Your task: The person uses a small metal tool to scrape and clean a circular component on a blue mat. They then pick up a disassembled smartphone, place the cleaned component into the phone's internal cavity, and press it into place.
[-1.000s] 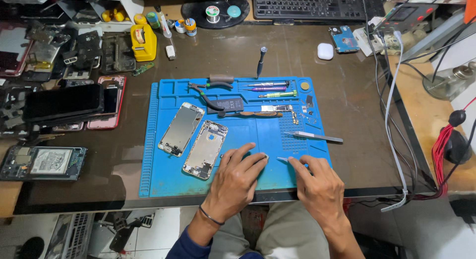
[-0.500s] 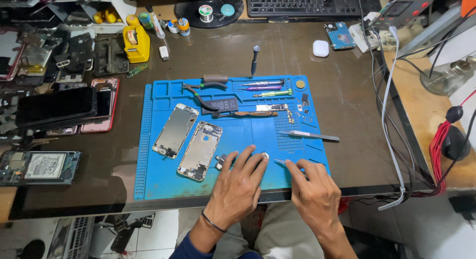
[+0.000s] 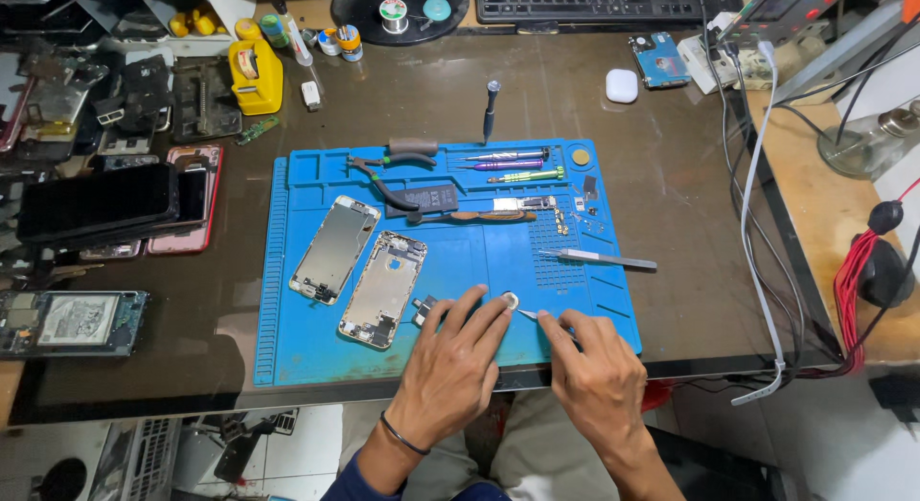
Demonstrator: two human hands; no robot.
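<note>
Round button part (image 3: 510, 300) is lying on the blue mat (image 3: 287, 348), left hand (image 3: 450, 367) steadying it, right hand (image 3: 594, 376) pinching fine tweezers (image 3: 529, 315); opened phone housing (image 3: 383, 288) is waiting, unassembled.

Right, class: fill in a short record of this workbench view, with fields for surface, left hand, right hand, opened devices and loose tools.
surface: blue silicone repair mat on a dark tabletop
left hand: left hand flat on the mat, fingertips beside a small round silver part
right hand: right hand pinching a thin metal tool whose tip points at that part
opened devices: two opened silver phone housings, side by side, left of the hands
loose tools: steel tweezers; small pliers with dark handles
</note>
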